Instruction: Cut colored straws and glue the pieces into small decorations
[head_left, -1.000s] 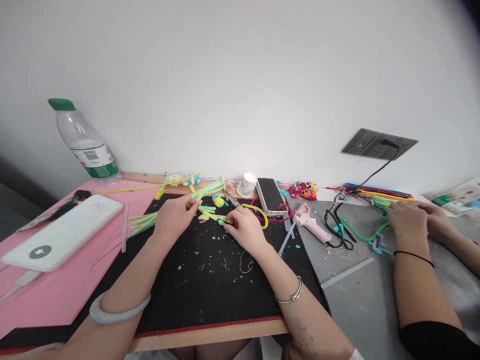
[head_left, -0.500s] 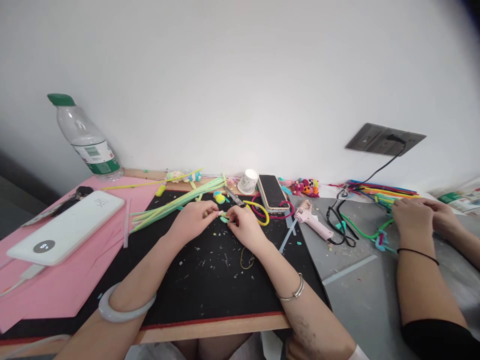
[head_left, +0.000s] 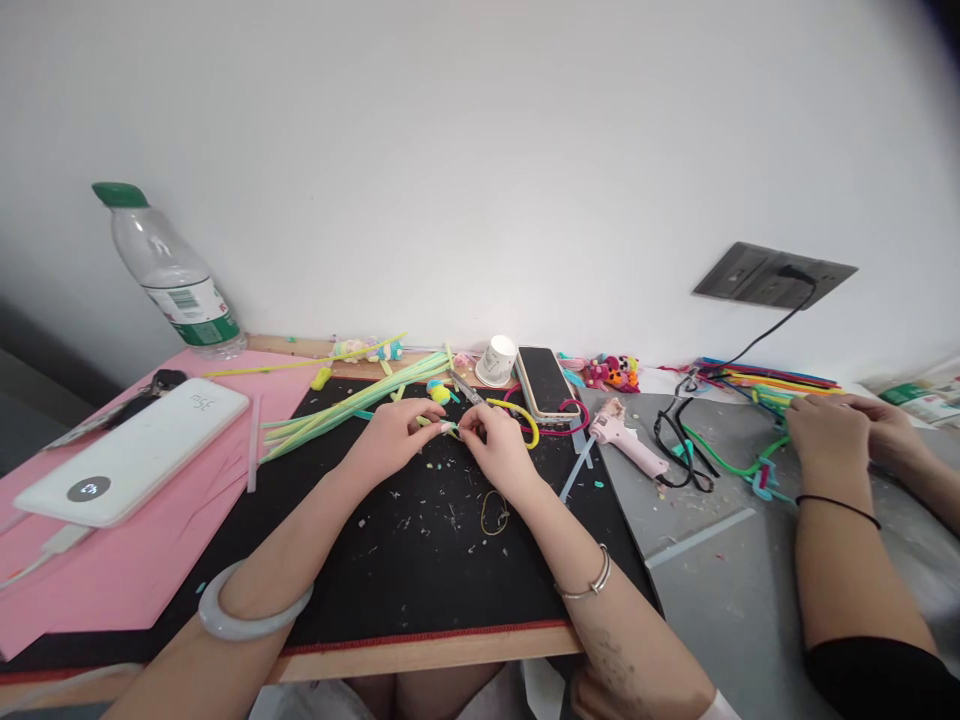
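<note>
Above the black mat (head_left: 420,560), my left hand (head_left: 394,437) pinches a short light-coloured piece of pipe cleaner (head_left: 449,427) between thumb and fingers. My right hand (head_left: 493,447) is closed on the other end of that piece, its fingertips almost touching the left ones. Most of the piece is hidden by my fingers. Just beyond them lie a small yellow and blue fuzzy ball (head_left: 437,391) and scissors (head_left: 466,387). A yellow pipe cleaner (head_left: 527,420) curves beside my right hand. To the left rests a bundle of green and yellow pipe cleaners (head_left: 337,413).
A white power bank (head_left: 142,450) lies on pink sheets (head_left: 127,590), with a bottle (head_left: 180,290) behind. Rightward are a paper cup (head_left: 496,361), a phone (head_left: 546,382) and a pink glue gun (head_left: 628,440). Another person's hands (head_left: 832,430) work at far right.
My fingers have shifted slightly around the small piece, and my right fingertips now sit a little higher. The view has tilted marginally; the other things lie as before.
</note>
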